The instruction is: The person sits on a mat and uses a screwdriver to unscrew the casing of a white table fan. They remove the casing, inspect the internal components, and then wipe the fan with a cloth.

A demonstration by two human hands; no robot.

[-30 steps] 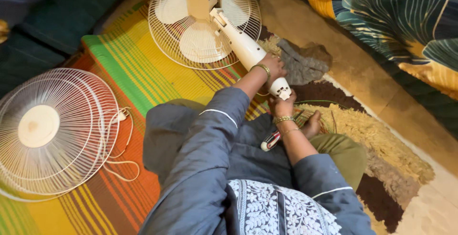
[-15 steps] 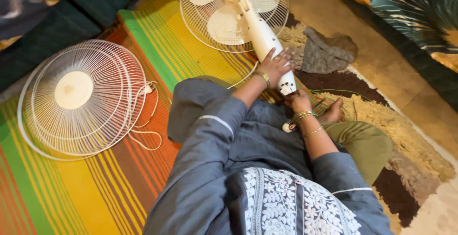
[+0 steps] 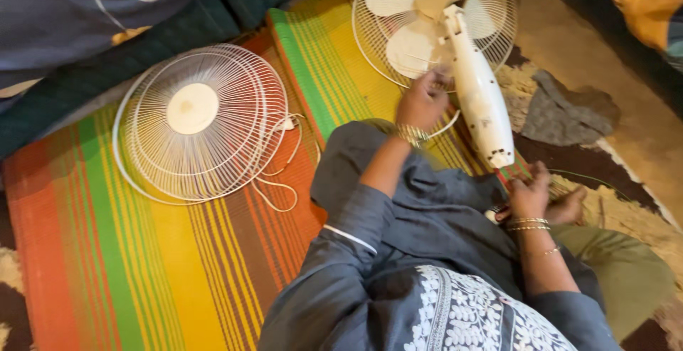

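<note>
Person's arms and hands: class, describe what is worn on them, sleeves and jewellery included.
Both arms wear loose grey-blue sleeves pushed up, the left sleeve edged with a thin white line. The left hand has a cluster of gold-coloured bangles at the wrist; the right hand has several thin gold-coloured bangles. No gloves on the fingers.

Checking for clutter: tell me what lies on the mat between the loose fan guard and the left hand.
In the head view, a thin white cord loops off the loose fan guard onto the striped mat; beyond it, only bare mat up to the left hand.

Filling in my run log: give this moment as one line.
left hand: on white fan stand near fan head | right hand: by stand's lower end | loose fan grille: on striped mat
</note>
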